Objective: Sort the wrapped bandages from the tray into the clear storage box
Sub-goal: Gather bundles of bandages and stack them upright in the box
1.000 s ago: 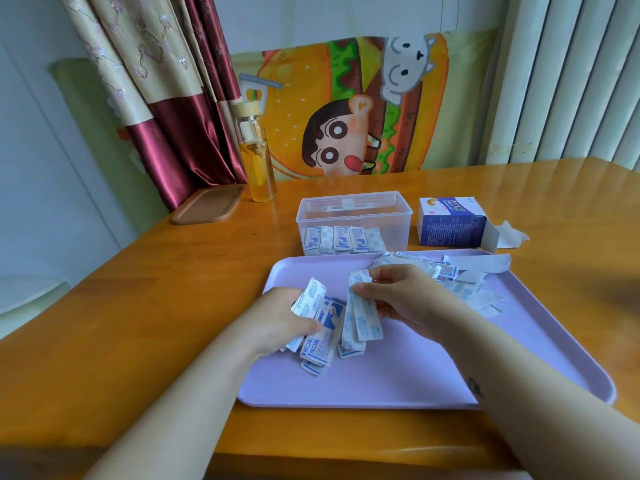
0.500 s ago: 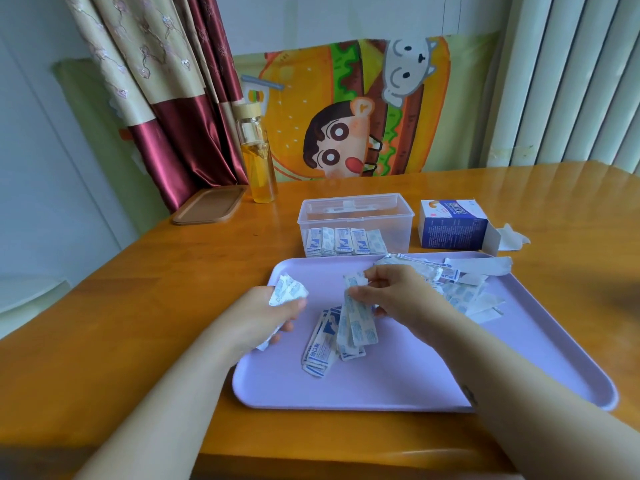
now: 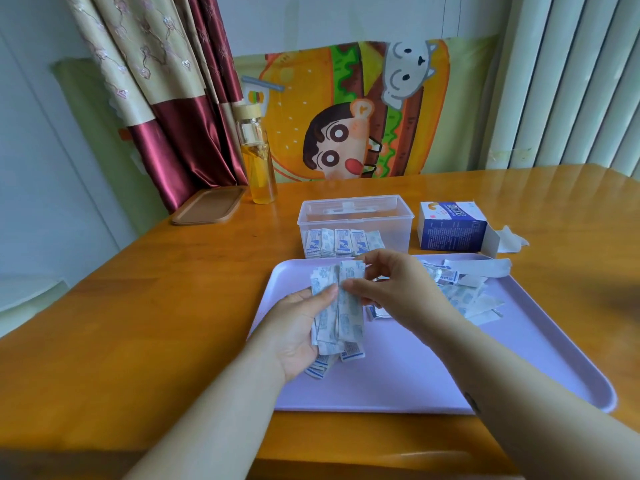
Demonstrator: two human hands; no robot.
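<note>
Hands over the tray [image 3: 433,368], our left hand [image 3: 294,330] cradles a loose fan of wrapped bandages [image 3: 349,306] while our right hand [image 3: 398,289] pinches its top; slippery wrappers could spill short of the clear storage box [image 3: 394,220].

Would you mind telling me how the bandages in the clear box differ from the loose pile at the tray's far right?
The boxed bandages stand upright in a neat row behind the front wall of the clear box; the loose pile lies flat, scattered and overlapping on the purple tray. Both show white-and-blue wrappers.
</note>
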